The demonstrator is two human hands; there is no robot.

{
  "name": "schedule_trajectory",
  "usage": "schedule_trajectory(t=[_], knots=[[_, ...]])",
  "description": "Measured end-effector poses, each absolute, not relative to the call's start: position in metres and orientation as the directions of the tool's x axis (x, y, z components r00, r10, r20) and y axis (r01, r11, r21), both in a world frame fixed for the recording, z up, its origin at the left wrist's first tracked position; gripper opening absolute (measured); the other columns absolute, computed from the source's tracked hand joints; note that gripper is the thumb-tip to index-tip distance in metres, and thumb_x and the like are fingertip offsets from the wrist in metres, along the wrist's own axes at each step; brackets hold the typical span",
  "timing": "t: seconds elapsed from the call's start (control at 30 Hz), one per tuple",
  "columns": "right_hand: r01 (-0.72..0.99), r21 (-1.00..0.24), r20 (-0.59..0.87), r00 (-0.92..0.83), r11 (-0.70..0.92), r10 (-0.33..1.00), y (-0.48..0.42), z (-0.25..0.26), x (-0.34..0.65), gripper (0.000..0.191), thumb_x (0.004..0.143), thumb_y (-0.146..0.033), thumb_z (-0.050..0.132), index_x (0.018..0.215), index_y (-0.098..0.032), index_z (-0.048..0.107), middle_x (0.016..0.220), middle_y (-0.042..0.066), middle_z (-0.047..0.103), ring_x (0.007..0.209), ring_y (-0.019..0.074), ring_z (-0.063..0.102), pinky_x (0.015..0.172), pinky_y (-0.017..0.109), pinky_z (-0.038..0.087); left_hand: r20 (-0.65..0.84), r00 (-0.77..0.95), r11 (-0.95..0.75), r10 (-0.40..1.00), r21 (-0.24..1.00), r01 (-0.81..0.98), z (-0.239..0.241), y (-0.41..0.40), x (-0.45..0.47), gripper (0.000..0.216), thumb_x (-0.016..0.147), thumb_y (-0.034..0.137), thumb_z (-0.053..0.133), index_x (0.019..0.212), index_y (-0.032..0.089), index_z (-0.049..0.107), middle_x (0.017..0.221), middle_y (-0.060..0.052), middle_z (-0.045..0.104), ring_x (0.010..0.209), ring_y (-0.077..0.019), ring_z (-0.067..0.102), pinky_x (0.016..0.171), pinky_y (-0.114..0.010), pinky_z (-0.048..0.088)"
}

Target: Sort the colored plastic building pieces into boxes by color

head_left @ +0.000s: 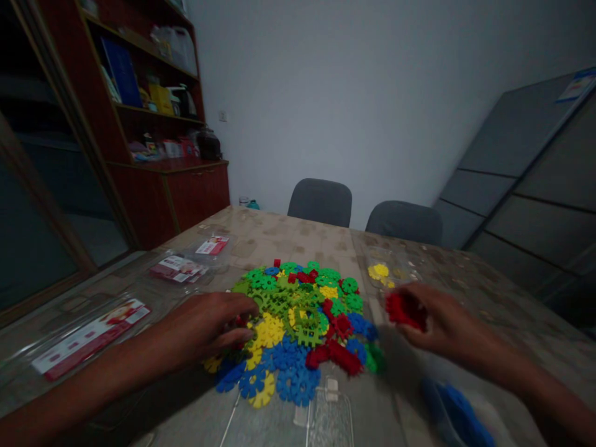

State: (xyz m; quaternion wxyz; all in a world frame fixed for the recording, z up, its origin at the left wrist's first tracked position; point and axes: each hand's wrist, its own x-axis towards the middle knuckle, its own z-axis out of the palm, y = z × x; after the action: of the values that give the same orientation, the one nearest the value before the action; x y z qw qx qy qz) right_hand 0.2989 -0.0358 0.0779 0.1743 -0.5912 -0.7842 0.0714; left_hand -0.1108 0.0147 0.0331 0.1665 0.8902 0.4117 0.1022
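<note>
A heap of plastic snowflake-shaped interlocking discs [288, 310] in green, yellow, blue and red covers the middle of the table. My left hand [209, 326] is at the heap's left side, thumb and fingers curled toward each other. A bit of red shows between them, but what they grip is mostly hidden. To the right of the heap, my right hand [437, 313] is raised a little above the table. It is closed around several red interlocking discs [403, 310], bunched together between thumb and fingers.
Clear plastic boxes with labels [93, 338] lie on the left. A clear tray with yellow discs [379, 271] stands at the back right. Below my right forearm is a box with blue discs [459, 413]. Two grey chairs [321, 202] stand behind the table [261, 226].
</note>
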Motion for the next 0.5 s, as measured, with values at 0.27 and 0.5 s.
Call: schedule_trajectory(t=[0.27, 0.5], knots=[[0.952, -0.298, -0.057, -0.096, 0.075, 0.994, 0.008, 0.052, 0.365, 0.020, 0.074, -0.022, 0.066, 0.094, -0.019, 0.069, 0.074, 0.002, 0.071, 0.067, 0.0196, 0.064, 0.062, 0.028, 0.045, 0.050, 0.649, -0.613, 0.759, 0.390, 0.687, 0.029, 0.020, -0.114, 0.019, 0.097, 0.039, 0.057, 0.096, 0.023, 0.067, 0.086, -0.003, 0.072, 0.074, -0.0204, 0.066, 0.064, -0.028, 0.043], [0.958, -0.275, -0.075, -0.112, 0.088, 0.991, 0.011, 0.029, 0.362, 0.056, 0.065, -0.013, 0.071, 0.122, -0.017, 0.069, 0.101, 0.009, 0.077, 0.089, 0.0238, 0.070, 0.079, 0.030, 0.049, 0.075, 0.614, -0.582, 0.786, 0.422, 0.695, 0.043, 0.027, -0.124, 0.022, 0.097, 0.041, 0.057, 0.099, 0.023, 0.068, 0.091, -0.005, 0.073, 0.081, -0.0240, 0.069, 0.070, -0.032, 0.048]])
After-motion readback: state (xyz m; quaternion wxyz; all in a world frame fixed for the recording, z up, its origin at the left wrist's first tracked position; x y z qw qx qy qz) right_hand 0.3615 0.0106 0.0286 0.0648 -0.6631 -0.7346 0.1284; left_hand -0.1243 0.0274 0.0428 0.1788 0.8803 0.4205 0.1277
